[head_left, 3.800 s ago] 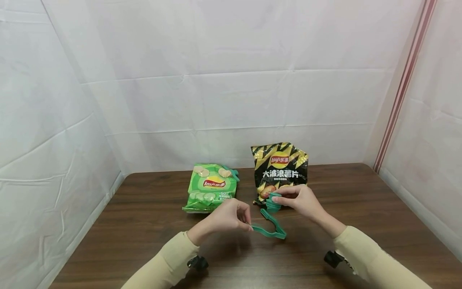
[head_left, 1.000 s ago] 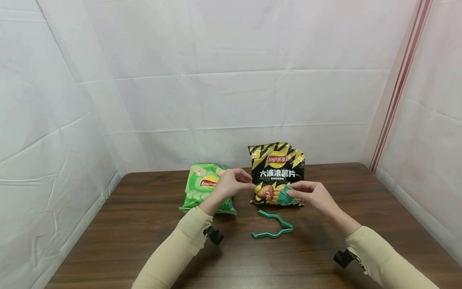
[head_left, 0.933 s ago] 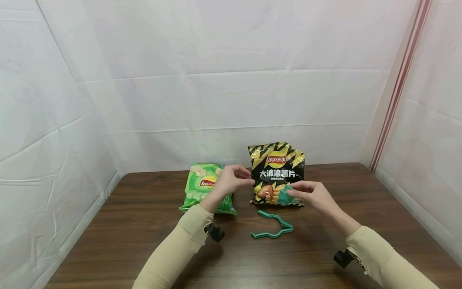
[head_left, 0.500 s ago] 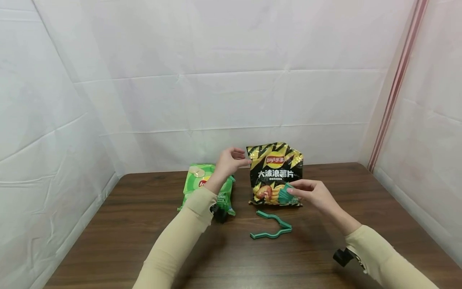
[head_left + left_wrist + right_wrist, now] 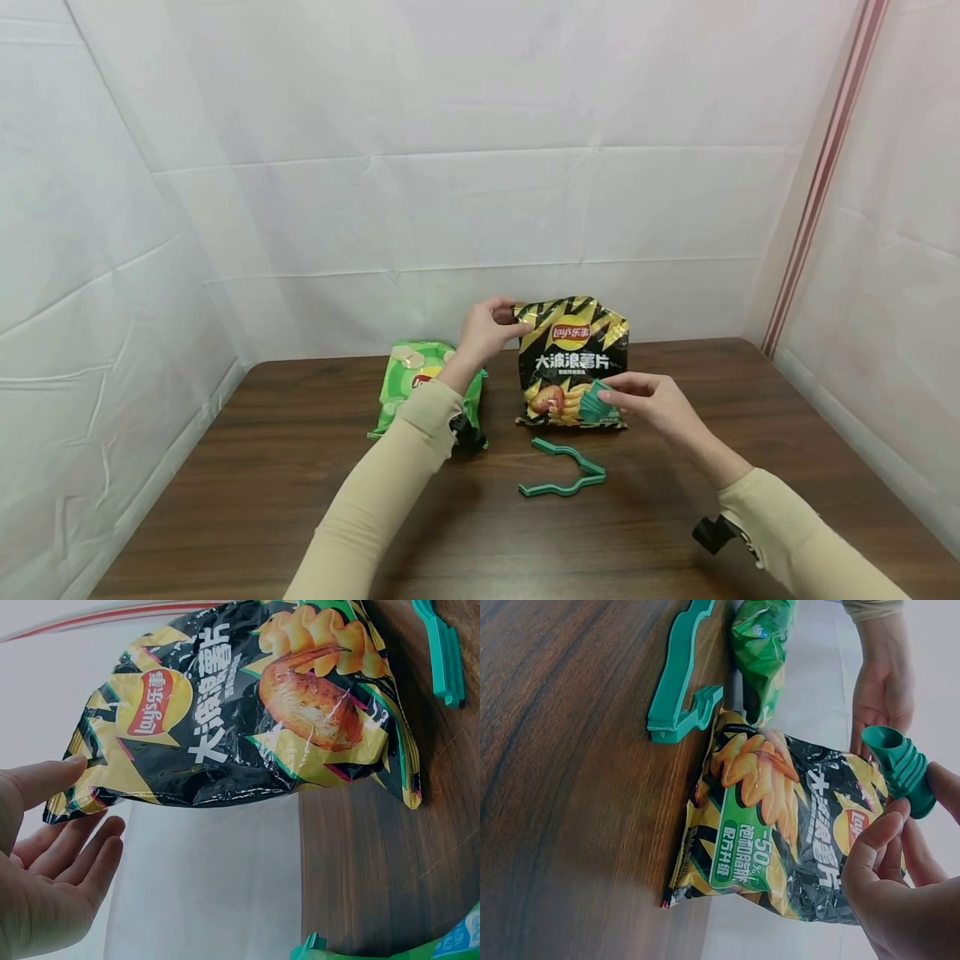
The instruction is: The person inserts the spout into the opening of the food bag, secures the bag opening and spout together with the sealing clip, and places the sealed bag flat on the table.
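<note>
A black and yellow Lay's chip bag [image 5: 573, 360] stands upright at the back of the table. My left hand [image 5: 486, 329] pinches its upper left corner, thumb on the front and fingers behind; the left wrist view shows the thumb [image 5: 56, 780] over that corner. My right hand [image 5: 660, 408] holds a small green ribbed pour spout [image 5: 909, 771] between thumb and fingers, just in front of the bag's lower right part. A green bag clip [image 5: 558, 490], hinged and spread into a V, lies on the table in front of the bag.
To the left, a green Lay's chip bag [image 5: 405, 379] lies partly hidden behind my left forearm, with a teal piece [image 5: 309, 946] at its edge. White cloth [image 5: 480, 208] hangs behind and beside the brown wooden table [image 5: 285, 483].
My left hand let go of the clip, which now lies on the table, and moved up and back to the black bag's corner. My right hand moved slightly right with the spout.
</note>
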{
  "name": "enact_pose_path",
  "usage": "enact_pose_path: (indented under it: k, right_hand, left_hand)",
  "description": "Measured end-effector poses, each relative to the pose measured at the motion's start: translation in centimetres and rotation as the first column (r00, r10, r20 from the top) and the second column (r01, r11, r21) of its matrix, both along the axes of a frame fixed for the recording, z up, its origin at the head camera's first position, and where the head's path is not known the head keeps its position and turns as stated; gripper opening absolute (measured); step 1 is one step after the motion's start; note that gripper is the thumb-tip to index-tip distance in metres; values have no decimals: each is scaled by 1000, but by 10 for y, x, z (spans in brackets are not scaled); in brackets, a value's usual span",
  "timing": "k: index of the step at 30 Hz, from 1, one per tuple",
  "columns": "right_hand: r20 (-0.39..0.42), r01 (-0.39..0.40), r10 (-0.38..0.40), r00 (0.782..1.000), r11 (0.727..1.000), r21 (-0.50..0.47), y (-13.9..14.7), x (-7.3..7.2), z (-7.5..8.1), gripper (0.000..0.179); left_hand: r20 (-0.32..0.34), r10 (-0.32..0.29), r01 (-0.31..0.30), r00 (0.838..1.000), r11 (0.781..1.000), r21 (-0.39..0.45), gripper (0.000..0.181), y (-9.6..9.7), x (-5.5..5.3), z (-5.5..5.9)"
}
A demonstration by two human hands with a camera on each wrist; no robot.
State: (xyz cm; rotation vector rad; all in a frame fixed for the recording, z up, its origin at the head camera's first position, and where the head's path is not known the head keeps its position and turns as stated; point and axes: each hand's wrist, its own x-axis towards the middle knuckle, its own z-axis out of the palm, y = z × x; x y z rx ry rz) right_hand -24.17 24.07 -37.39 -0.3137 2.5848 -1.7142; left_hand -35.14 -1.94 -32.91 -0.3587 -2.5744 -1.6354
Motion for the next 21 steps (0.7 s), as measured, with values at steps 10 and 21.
enact_pose_path:
  k: [10, 21]
  right_hand:
    - [-16, 20, -19, 1000, 999, 30, 3, 0, 4, 42]
    - [-54, 49, -46, 997, 997, 51, 13, 3, 19, 43]
  left_hand:
    - [-26, -24, 24, 999, 999, 26, 34, -3, 13, 3]
    - [-38, -79, 81, 996, 995, 57, 25, -11, 24, 2]
